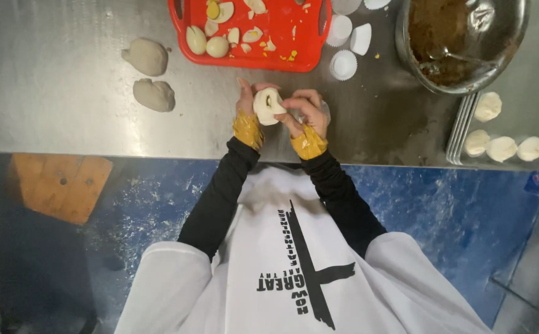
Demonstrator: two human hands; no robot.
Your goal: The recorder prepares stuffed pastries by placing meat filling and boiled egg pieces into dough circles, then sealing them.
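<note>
Head view, looking straight down: I see both hands meeting over the steel tabletop (53, 74), near its front edge. My left hand (245, 102) and right hand (307, 109) are both closed around one dough piece (267, 106), held between them above the surface; the dough is cupped, with a dark opening at its top. Each wrist carries a yellow-brown cuff over a black sleeve.

Left of the hands, well apart, two grey dough lumps (149, 75) lie on the tabletop, one behind the other. Behind the hands stands a red tray (309, 52) holding halved boiled eggs (206, 42) and scraps of white and yolk. Just right of the tray, several white paper cups (343, 64) are scattered. Farther right, a metal bowl (504, 43) contains brown filling and a spoon. At the right edge, a metal tray (461, 133) holds four finished white dough balls (503, 148). Below the tabletop edge, I see a blue floor (455, 210) and a white apron.
</note>
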